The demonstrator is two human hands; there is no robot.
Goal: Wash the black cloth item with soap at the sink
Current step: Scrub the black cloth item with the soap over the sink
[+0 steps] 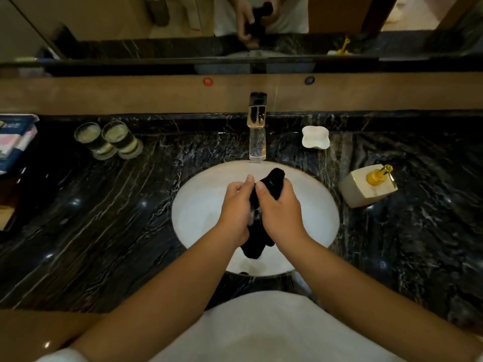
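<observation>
Over the white sink basin [198, 205], below the faucet [257, 134], the left hand [236, 207] and right hand [281, 212] both close tightly around the black cloth [271, 182], a little white lather showing between them

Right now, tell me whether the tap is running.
Apparently off: no stream shows between the faucet spout and the sink.

Glossy black veined marble countertop [109, 231] surrounding smooth white ceramic basin [198, 205]; polished metal faucet [257, 137] reflecting; matt black cloth [271, 184] lathering.
</observation>
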